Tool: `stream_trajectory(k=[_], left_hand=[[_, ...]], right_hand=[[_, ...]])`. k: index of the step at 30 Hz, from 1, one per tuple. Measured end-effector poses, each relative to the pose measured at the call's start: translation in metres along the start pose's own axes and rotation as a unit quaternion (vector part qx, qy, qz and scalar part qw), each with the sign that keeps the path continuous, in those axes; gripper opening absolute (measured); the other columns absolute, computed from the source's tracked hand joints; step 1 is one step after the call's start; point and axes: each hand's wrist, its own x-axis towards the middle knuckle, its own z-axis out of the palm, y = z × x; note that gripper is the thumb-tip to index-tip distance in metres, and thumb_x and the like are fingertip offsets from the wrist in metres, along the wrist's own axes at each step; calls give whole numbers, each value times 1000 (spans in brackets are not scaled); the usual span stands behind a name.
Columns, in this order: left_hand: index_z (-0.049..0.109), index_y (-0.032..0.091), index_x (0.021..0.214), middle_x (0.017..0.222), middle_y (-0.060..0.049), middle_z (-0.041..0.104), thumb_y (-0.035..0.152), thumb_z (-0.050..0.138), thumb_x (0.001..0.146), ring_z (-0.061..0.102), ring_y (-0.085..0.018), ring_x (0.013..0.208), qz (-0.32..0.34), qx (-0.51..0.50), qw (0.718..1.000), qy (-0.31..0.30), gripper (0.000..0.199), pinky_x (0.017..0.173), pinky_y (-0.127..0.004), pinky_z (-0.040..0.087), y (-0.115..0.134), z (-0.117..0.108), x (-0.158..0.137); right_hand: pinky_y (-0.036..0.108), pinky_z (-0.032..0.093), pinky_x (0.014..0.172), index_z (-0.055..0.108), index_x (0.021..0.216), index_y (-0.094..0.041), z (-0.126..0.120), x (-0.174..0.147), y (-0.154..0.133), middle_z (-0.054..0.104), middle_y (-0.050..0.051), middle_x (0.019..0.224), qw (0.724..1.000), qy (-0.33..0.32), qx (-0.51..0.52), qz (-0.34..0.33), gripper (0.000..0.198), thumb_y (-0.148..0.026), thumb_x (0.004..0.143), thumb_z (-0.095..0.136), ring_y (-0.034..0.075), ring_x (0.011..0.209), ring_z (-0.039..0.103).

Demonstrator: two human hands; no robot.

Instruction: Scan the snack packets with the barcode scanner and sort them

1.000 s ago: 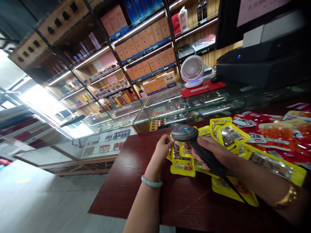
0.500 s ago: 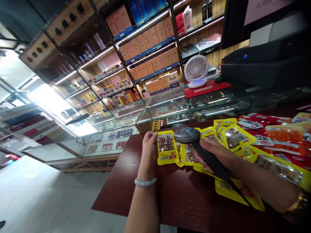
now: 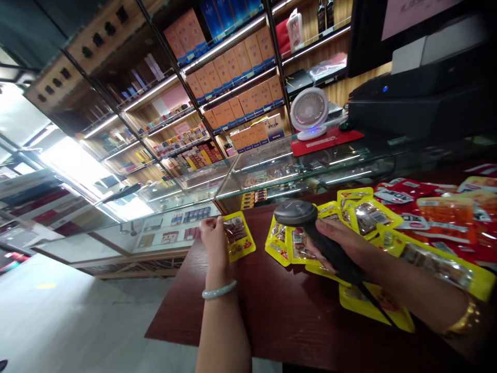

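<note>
My left hand [image 3: 214, 239] is closed on the edge of a yellow snack packet [image 3: 239, 237], whose clear window shows brown pieces inside. It is over the left part of the dark red-brown table [image 3: 279, 311]. My right hand [image 3: 341, 243] wraps round the handle of a black barcode scanner [image 3: 295, 212], its head pointing left and its cable trailing down. Under and beside the scanner lie several more yellow packets [image 3: 277, 243], overlapping one another. My right hand and the scanner hide part of them.
Red snack packets [image 3: 404, 191] and orange ones [image 3: 446, 217] lie heaped at the right. Behind the table runs a glass display counter [image 3: 264, 178] bearing a small white fan [image 3: 309, 111] on a red sheet [image 3: 330, 141]. A black register-like machine [image 3: 423, 103] stands at back right; shelves of boxes line the wall.
My left hand has drawn one yellow packet leftward, away from the others, opening a gap of bare table. The scanner's blue light no longer shows. My right hand stays nearly in place.
</note>
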Motion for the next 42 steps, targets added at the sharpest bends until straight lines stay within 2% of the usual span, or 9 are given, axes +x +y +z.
stream_trajectory(k=[2,4,6,9,12,18,24,27,42], left_hand=[[51,22,99,96,-3,61,37,66,77,59,-18,90,71,107,987,97,31,86,-34,45,-3,-4,5],[56,22,100,97,-4,63,39,64,79,59,-20,92,109,138,982,73,28,87,-34,44,-2,3,0],[63,22,90,86,-4,66,42,64,79,61,-20,82,107,132,982,-80,23,79,-31,45,0,18,-14],[69,21,79,76,-5,69,44,67,77,61,-19,71,102,146,923,-341,24,66,-28,43,2,44,-42],[70,20,80,77,-6,71,45,69,75,62,-18,69,123,186,880,-420,26,61,-26,41,1,61,-63],[61,19,72,72,-3,67,44,68,77,58,-15,62,96,197,865,-451,27,56,-24,39,-15,64,-62],[51,20,78,64,4,58,40,73,73,53,-11,55,16,74,933,-353,30,52,-21,38,-23,47,-33],[50,21,76,61,4,57,41,78,68,55,-12,54,-10,27,950,-310,35,52,-21,40,-23,39,-24],[46,21,81,64,5,58,42,69,72,55,-11,53,-20,-16,943,-332,32,52,-20,38,-21,35,-22]], right_hand=[[17,36,36,53,84,-20,1,-1,-1,58,-1,62,1000,1,10,4,39,-58,94,50,9,40,49],[17,36,36,52,85,-20,1,-1,-1,58,-2,62,1000,4,16,7,39,-58,93,51,9,39,48],[17,37,36,53,86,-20,2,-1,-2,58,-1,62,1000,4,16,6,39,-59,92,52,9,39,49],[17,38,36,54,86,-20,1,-1,-1,58,-1,62,1000,2,15,1,39,-59,92,52,9,40,49],[16,38,36,55,87,-19,-1,0,1,59,-1,63,1000,3,12,6,39,-58,93,50,8,39,49],[16,37,35,54,82,-19,1,0,-1,59,-1,60,1000,12,8,10,42,-60,91,52,8,38,49],[16,34,35,56,77,-19,4,-1,-8,58,0,57,1000,19,-5,-4,46,-63,88,55,9,37,49],[16,34,34,54,73,-19,4,-1,-8,58,-1,55,999,39,4,5,49,-66,85,57,8,36,49],[15,36,33,54,72,-18,1,1,-2,59,-1,56,999,32,-30,9,47,-61,91,52,8,36,49]])
